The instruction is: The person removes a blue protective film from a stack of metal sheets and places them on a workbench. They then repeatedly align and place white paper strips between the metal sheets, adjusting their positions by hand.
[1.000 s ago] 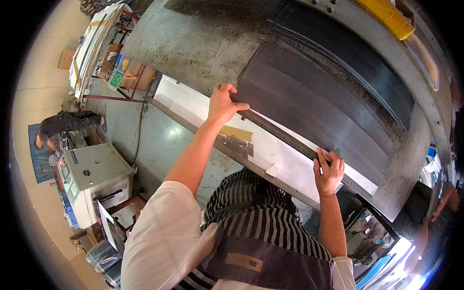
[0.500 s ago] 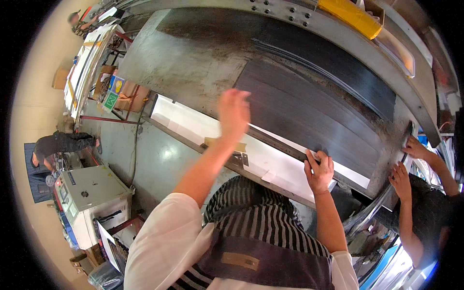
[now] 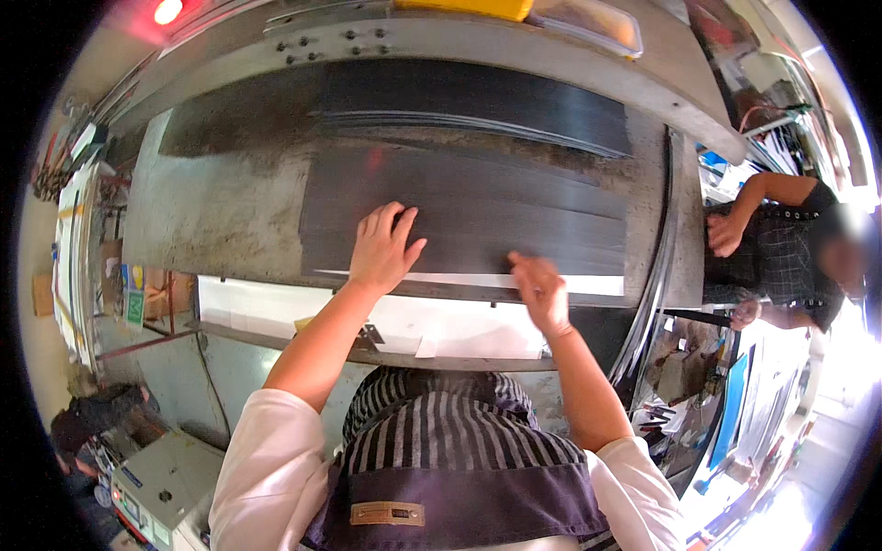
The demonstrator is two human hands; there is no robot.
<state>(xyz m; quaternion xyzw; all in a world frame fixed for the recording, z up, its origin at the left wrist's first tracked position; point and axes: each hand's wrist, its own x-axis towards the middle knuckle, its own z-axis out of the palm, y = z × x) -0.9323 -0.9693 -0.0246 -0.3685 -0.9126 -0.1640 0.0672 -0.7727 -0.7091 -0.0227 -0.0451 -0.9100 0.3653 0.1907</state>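
Dark flat strips lie side by side on a worn grey metal table. My left hand is over their near left part, fingers spread, with nothing held in it. Near the front right of the strips is my right hand, smeared by motion. Its fingers are partly bent, and I cannot make out whether anything is in them. A white strip shows along the near edge of the dark ones. Farther back lies a stack of dark strips.
A white-lined trough runs along the table's front, before my apron. Long thin dark strips hang over the right end, where a co-worker stands. A machine beam with a yellow box spans the back.
My view has turned, so the table now runs straight across. My left hand has come down to the dark strips. My right hand has left the table's front edge, where its fingers were bent together.
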